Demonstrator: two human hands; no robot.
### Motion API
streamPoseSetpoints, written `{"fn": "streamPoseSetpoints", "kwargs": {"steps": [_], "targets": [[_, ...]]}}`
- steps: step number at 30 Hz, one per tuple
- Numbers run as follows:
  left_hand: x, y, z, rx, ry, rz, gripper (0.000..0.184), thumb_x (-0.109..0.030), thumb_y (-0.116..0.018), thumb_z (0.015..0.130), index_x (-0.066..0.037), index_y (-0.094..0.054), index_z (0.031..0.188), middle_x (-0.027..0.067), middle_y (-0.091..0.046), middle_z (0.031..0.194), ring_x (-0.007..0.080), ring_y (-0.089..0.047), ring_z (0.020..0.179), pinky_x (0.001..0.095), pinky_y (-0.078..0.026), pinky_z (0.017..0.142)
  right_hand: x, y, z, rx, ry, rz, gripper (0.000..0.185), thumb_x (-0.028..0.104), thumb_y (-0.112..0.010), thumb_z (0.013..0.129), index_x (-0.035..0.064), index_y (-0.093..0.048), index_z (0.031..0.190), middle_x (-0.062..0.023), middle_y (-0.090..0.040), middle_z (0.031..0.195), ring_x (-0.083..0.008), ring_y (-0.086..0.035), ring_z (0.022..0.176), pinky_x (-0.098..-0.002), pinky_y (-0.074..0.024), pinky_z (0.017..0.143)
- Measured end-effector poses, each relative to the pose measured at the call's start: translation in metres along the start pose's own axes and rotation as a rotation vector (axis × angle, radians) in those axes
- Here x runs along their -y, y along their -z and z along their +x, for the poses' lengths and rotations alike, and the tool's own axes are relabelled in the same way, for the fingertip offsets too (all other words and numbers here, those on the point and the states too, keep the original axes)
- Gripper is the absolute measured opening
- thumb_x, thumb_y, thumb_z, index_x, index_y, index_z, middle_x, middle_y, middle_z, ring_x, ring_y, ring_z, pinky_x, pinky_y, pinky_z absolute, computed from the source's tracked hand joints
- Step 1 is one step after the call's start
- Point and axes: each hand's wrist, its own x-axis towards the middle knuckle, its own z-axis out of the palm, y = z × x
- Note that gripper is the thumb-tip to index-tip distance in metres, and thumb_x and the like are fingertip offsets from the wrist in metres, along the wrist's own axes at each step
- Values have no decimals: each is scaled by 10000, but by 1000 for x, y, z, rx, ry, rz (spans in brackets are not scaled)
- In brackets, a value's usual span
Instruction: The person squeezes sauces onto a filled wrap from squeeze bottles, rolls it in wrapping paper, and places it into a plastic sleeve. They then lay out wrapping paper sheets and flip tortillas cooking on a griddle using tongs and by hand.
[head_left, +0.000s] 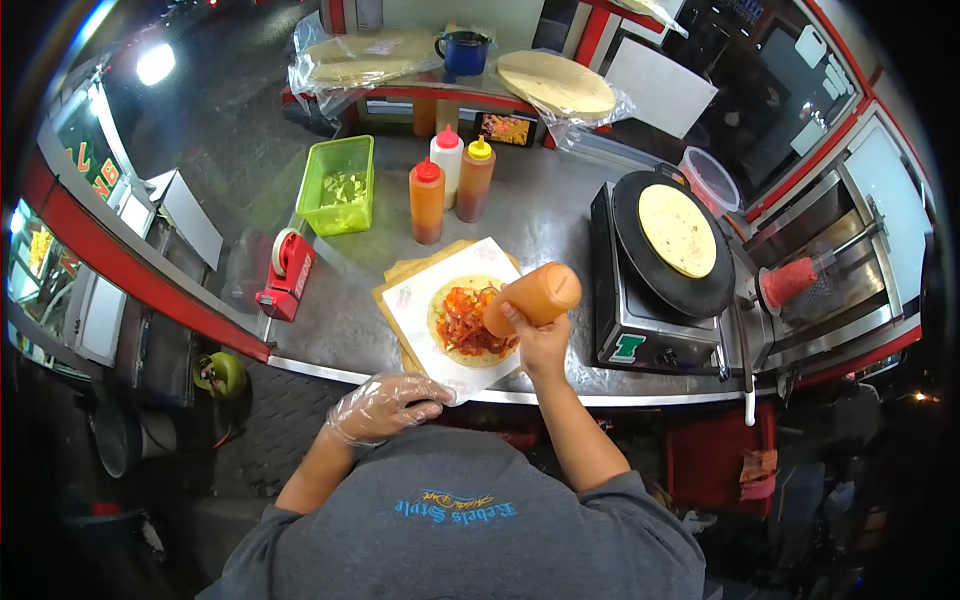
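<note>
My right hand (545, 348) is wrapped around an orange sauce squeeze bottle (540, 298), tilted with its base up and its nozzle end low over a filled flatbread (437, 318). Red and orange filling with green bits (465, 325) covers most of the bread. Under it lies a sheet of white paper (415, 290) on a stack of brown paper (385, 300). In a clear plastic glove, my left hand (388, 408) is at the counter's front edge beside the paper's lower corner, fingers loosely extended and holding nothing visible. The bottle hides part of the filling.
Three squeeze bottles (427, 205) stand behind the paper, near a green tub (310, 205) of chopped pieces. A red tape dispenser (288, 280) sits left. At right, another flatbread (678, 230) lies on a black griddle (640, 265). Wrapped flatbreads (555, 83) and a blue mug (465, 55) occupy the shelf.
</note>
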Motion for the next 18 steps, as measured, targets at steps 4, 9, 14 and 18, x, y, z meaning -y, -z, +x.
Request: {"fn": "streamPoseSetpoints", "kwargs": {"steps": [4, 9, 14, 18], "targets": [[0, -1, -2, 77, 28, -46, 251, -209, -731, 1000, -42, -764, 1185, 124, -774, 1171, 297, -737, 1087, 409, -564, 970, 99, -5, 7, 138, 212, 30, 434, 34, -822, 926, -36, -620, 1304, -177, -699, 1283, -284, -672, 1228, -422, -536, 1082], [0, 1, 4, 112, 1, -9, 265, -231, -701, 1021, -59, -750, 1216, 126, -769, 1182, 302, -725, 1115, 423, -559, 989, 86, -8, -8, 86, 525, -266, 514, 151, -847, 928, -12, -620, 1360, -171, -674, 1332, -287, -627, 1312, -452, -426, 1195], [-1, -9, 15, 120, -118, -68, 267, -222, -713, 1016, -51, -749, 1216, 125, -767, 1199, 303, -716, 1148, 420, -557, 1007, 10, -2, -3, 18, 43, -31, 481, 1, -826, 920, -42, -590, 1338, -149, -729, 1261, -242, -715, 1153, -388, -559, 1054], [1, -7, 14, 155, -104, -49, 263, -213, -716, 1014, -47, -750, 1215, 125, -766, 1197, 309, -717, 1140, 426, -562, 999, 102, -6, -5, 102, 228, 22, 477, 2, -817, 922, -44, -584, 1335, -169, -683, 1316, -268, -676, 1218, -410, -542, 1079]]}}
